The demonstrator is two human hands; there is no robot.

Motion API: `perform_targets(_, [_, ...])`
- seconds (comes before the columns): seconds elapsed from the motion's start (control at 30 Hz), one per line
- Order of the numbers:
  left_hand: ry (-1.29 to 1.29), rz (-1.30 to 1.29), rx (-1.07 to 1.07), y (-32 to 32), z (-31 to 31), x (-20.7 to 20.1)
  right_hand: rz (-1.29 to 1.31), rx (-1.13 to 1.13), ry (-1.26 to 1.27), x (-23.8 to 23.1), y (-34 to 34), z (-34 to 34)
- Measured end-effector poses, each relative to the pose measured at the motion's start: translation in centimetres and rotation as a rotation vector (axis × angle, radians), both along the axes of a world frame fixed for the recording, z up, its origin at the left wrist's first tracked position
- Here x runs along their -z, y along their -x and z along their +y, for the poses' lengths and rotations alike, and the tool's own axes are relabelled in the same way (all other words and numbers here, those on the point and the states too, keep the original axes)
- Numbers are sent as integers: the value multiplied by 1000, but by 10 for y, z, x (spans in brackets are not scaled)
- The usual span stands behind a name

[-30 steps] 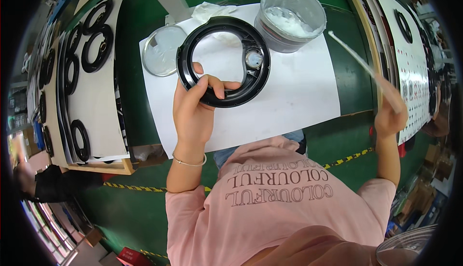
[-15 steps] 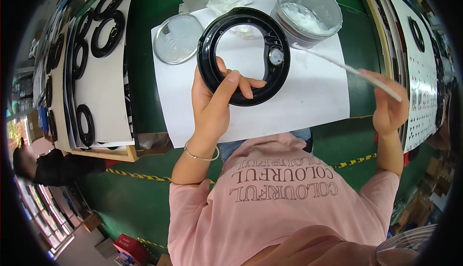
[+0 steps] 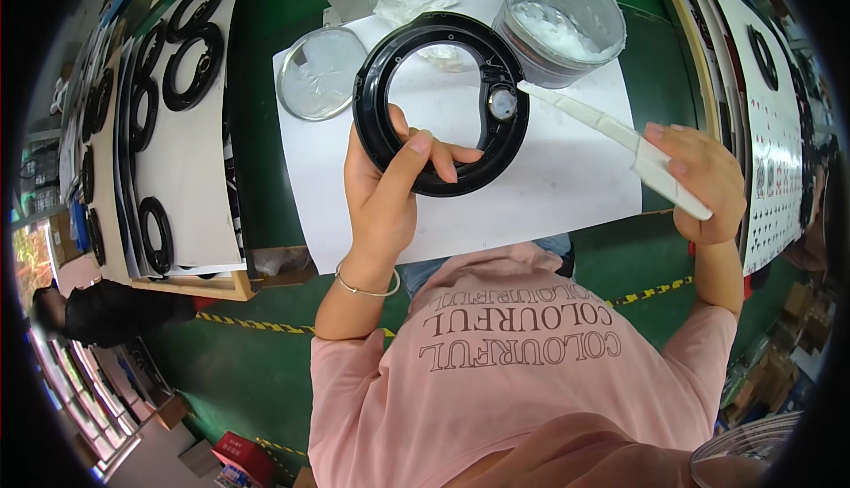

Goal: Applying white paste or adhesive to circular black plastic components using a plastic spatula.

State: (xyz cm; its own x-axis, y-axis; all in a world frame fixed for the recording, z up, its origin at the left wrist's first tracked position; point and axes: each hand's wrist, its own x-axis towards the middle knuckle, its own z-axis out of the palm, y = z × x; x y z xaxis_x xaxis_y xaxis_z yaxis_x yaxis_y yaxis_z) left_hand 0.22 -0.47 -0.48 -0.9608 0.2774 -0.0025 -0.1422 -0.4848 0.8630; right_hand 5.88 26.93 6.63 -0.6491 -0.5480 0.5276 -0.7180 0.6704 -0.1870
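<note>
My left hand [image 3: 398, 165] grips a black ring-shaped plastic housing [image 3: 372, 89] by its lower left rim, fingers curled through the central hole. A small round silvery part [image 3: 503, 104] sits in the ring's right side. In my right hand [image 3: 704, 174] is a long white spatula [image 3: 611, 125], its narrow tip close to the ring's right rim; I cannot tell whether they touch. Behind the ring, to the right, stands a clear tub [image 3: 553, 63] holding white paste [image 3: 562, 32]. A round clear lid [image 3: 320, 73] lies left of the ring.
White paper [image 3: 567, 174] covers the green bench. A crumpled white tissue [image 3: 412, 5] is at the back. On the left, boards [image 3: 199, 147] bear several black rings [image 3: 157, 231]; another board [image 3: 766, 143] with a ring stands at right. A person in black [image 3: 115, 311] is at far left.
The spatula has turned so its broad face shows, and its tip has moved left from beside the tub to the ring's right rim. The ring has shifted slightly left.
</note>
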Motion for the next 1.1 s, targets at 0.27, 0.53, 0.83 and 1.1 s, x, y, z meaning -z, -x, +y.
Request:
perform_targets(0.27, [5,36,19,-2,1,-1,-120,16,96,4,-1,-1])
perform_targets(0.53, [17,59,40,-3,0,-4,-48,18,145,10,3,-2])
perform_targets(0.83, [69,276,25,-7,5,3,-174,46,85,7,-4,0])
perform_targets(1.1, [188,416,-3,-10,12,6,-567,407,736,52,-30,1])
